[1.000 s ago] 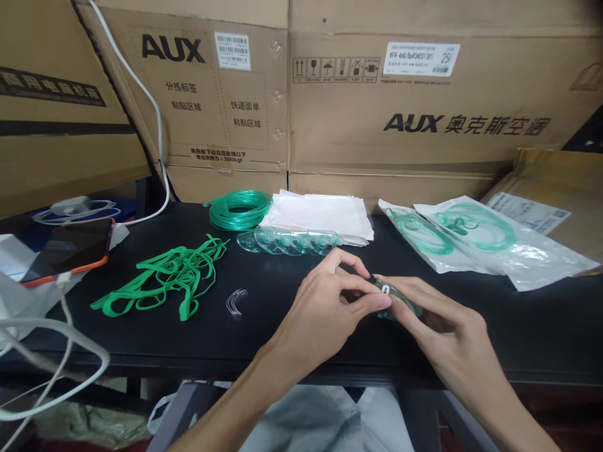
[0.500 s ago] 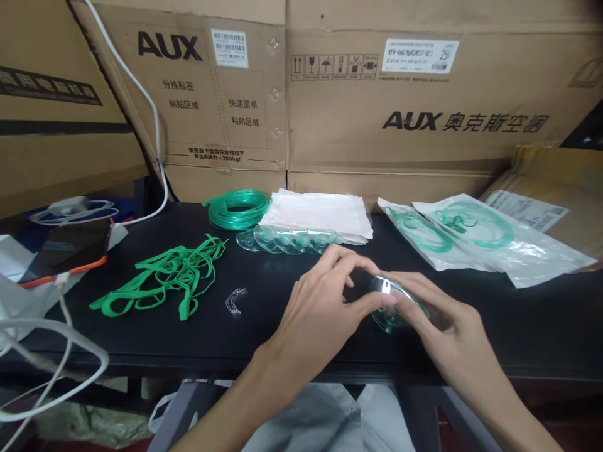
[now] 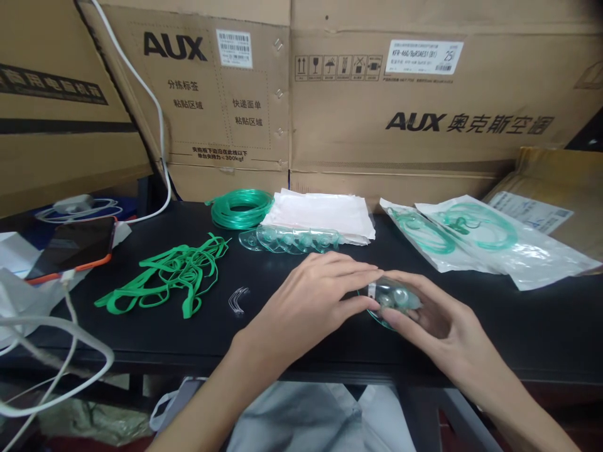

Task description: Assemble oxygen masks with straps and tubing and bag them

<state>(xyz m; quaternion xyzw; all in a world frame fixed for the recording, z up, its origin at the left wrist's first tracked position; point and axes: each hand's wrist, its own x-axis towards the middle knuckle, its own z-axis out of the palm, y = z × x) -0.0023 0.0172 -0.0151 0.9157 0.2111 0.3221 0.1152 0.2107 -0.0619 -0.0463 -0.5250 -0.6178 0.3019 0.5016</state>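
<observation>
A clear green-tinted oxygen mask [image 3: 400, 297] is held between both hands just over the front of the black table [image 3: 188, 342]. My right hand [image 3: 438, 314] wraps around its right side, thumb in front and fingers behind. On its left edge my left hand [image 3: 325, 289] pinches with the thumb below and fingers above. Part of the mask is hidden by the fingers. Left of my left hand lie a few thin clear curved strips [image 3: 239, 301] and a tangle of green elastic straps [image 3: 174, 276]. Several more masks [image 3: 292, 240] lie overlapped in a row behind it.
A coil of green tubing [image 3: 242, 209] and a stack of white sheets [image 3: 320, 213] lie at the back. To the right are sealed pouches [image 3: 541, 251] with tubing inside. A phone [image 3: 75, 248] and white cables are at left. Cardboard boxes [image 3: 339, 138] wall the back.
The mask has turned in my hands, so its round fittings now show. My left hand's fingers have straightened and flattened along its upper edge.
</observation>
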